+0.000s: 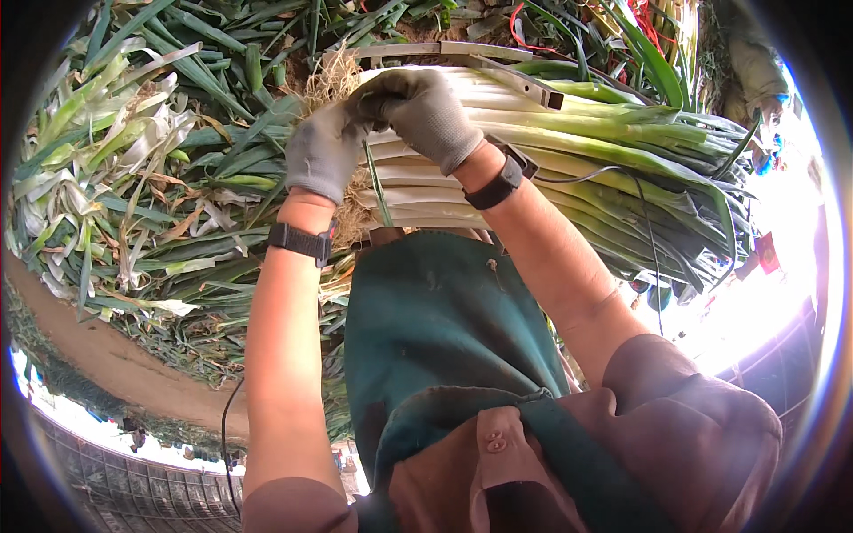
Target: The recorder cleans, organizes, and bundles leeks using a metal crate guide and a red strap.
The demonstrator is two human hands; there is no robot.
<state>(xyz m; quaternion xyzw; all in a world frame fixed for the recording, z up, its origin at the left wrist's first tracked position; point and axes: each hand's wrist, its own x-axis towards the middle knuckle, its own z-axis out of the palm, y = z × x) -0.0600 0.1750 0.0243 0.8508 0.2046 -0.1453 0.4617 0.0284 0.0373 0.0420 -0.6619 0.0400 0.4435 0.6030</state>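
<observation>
Both my hands wear grey work gloves and meet at the root end of a large bundle of leeks [524, 142]. My left hand [320, 151] is closed beside the pale, stringy roots [330, 80], its fingertips against my right hand. My right hand [426, 115] curls over the white stems with its fingers bent together. Whatever the fingers pinch is hidden between the gloves. A narrow green leaf strip [377, 185] hangs just below them, across the white ends. The leeks lie side by side, roots to the left and dark green tops to the right.
A metal frame bar [520, 82] crosses the far side of the bundle. Loose leek leaves [98, 160] are heaped at the left and far side. Red ties [653, 27] show at the far right. A thin black cable [653, 231] hangs over the green tops. Bare soil [124, 346] lies lower left.
</observation>
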